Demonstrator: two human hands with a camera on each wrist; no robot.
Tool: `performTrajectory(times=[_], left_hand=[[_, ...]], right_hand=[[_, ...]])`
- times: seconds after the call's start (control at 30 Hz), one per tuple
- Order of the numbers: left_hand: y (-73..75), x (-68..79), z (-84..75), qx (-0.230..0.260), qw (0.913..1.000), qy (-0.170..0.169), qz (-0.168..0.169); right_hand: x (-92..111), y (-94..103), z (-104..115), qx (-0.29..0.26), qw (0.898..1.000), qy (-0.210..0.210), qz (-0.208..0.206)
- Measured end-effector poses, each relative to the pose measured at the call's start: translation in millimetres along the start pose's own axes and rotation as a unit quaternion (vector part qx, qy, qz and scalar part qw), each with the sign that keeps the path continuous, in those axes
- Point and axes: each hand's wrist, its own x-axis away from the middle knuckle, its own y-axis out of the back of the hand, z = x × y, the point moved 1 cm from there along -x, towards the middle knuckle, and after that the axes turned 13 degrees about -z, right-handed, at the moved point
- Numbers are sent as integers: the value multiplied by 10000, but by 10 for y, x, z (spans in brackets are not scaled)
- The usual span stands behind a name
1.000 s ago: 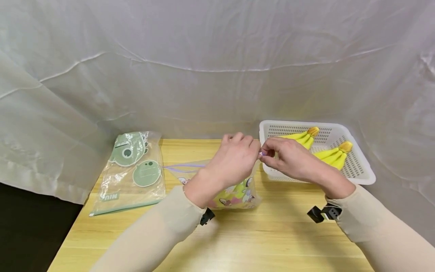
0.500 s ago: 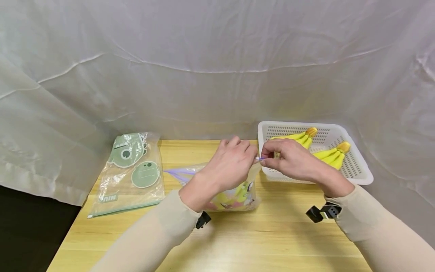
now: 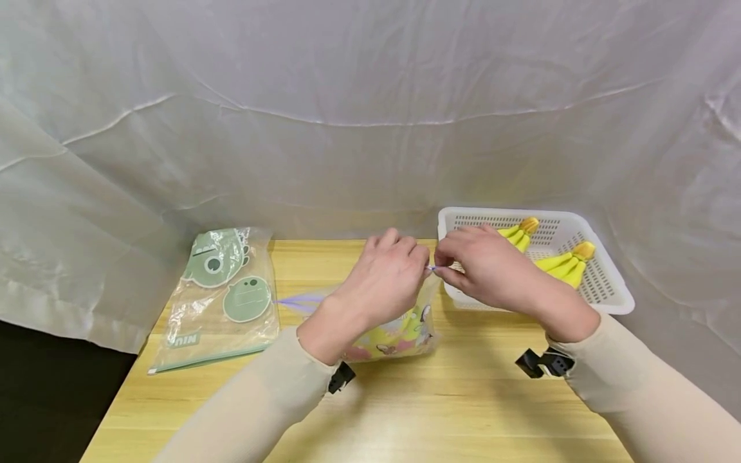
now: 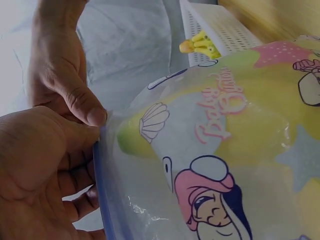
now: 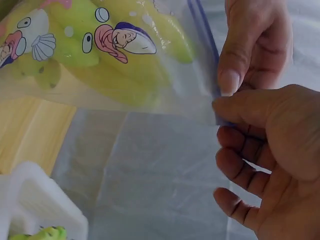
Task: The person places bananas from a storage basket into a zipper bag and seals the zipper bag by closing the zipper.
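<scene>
A clear zip bag [image 3: 399, 334] with a cartoon print and a purple zip edge [image 4: 102, 190] stands on the table, yellow-green fruit [image 5: 75, 55] showing through its plastic. My left hand [image 3: 389, 278] pinches the zip edge close to the bag's right corner. Right beside it, thumb and forefinger of my right hand [image 3: 489, 267] pinch that corner, as the right wrist view [image 5: 295, 135] shows. The two hands nearly touch. On the left, the zip edge's two purple strips look spread apart. My left hand and forearm cover much of the bag in the head view.
A white perforated basket [image 3: 622, 292] at the back right holds banana bunches [image 3: 570, 263]. A flat clear bag [image 3: 214, 328] with green cartoon shapes and a green zip edge lies on the left of the wooden table [image 3: 451, 411]. Grey cloth [image 3: 347, 161] hangs behind.
Both hands have shifted a little to the left along with the bag's corner. My right hand has come close against the left one. The basket and flat bag stay in place.
</scene>
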Motion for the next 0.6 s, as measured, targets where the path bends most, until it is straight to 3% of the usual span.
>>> performTrajectory(times=[0.13, 0.27, 0.43, 0.6], left_hand=[[-6, -1, -11, -22, 9999, -11, -136], [-19, 7, -19, -209, 9994, -146, -214], [-13, 43, 18, -494, 9984, -215, -166], [15, 88, 99, -438, 9989, -139, 14]], right_hand=[[-15, -3, 57, 451, 9980, 411, -150], [-17, -15, 70, 596, 9964, 555, -223], [-7, 12, 42, 547, 9980, 325, -57], [27, 31, -11, 543, 9984, 47, 138]])
